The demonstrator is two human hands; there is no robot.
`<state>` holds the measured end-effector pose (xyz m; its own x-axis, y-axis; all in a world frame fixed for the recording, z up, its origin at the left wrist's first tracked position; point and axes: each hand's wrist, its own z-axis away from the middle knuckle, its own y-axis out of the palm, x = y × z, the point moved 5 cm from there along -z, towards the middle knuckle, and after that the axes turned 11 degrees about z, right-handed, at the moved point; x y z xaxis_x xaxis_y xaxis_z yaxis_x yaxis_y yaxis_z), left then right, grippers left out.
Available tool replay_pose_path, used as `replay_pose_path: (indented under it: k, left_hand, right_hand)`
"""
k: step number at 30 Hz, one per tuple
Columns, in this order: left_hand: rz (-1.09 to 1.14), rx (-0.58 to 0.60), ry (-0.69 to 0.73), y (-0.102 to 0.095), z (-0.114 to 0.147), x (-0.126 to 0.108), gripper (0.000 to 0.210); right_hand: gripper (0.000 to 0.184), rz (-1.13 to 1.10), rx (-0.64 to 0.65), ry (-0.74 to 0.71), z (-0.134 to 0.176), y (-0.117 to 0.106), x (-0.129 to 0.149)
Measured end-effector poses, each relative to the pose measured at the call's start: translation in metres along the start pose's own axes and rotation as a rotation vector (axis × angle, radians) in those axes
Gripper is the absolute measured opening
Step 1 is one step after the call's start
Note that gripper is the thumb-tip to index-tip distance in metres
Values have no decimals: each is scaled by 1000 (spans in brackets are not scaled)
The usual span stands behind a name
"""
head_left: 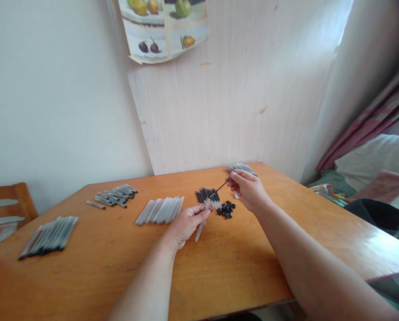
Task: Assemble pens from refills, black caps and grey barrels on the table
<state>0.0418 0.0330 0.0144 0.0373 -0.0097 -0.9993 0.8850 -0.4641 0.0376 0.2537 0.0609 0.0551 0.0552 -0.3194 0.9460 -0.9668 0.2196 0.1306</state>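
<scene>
My left hand [190, 223] pinches a translucent white pen barrel [199, 232], tilted with its upper end toward the right. My right hand [246, 187] is closed on a thin dark pen refill [222, 185], whose tip points down and left, close above the barrel's upper end. I cannot tell whether the two touch. Behind my left hand lies a row of dark refills [202, 195] with pale ends. A small heap of black pen caps or plugs [226, 209] sits between my hands. Left of them, empty white barrels [161, 210] lie side by side.
Pens with black ends form a loose pile [115, 195] at the back left and a neat row [50, 235] at the front left. More slim pieces [241, 168] lie at the table's back edge. A wooden chair [10, 205] stands left; a black bag-like item [376, 216] is right.
</scene>
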Motion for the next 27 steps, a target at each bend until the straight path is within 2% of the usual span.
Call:
replay_pose_path:
  k: [12,18,27]
  left_hand:
    - [-48,16,-19,2,1,1,41]
    - [-58,40,-19,2,0,5,42]
    - [-65,73,-12,3,0,5,43]
  right_hand:
    - [32,59,64,28,4,9,-3]
    - [40,108,-16,-22,5,7,0]
    - [39,127,-26,-55,5,8,-2]
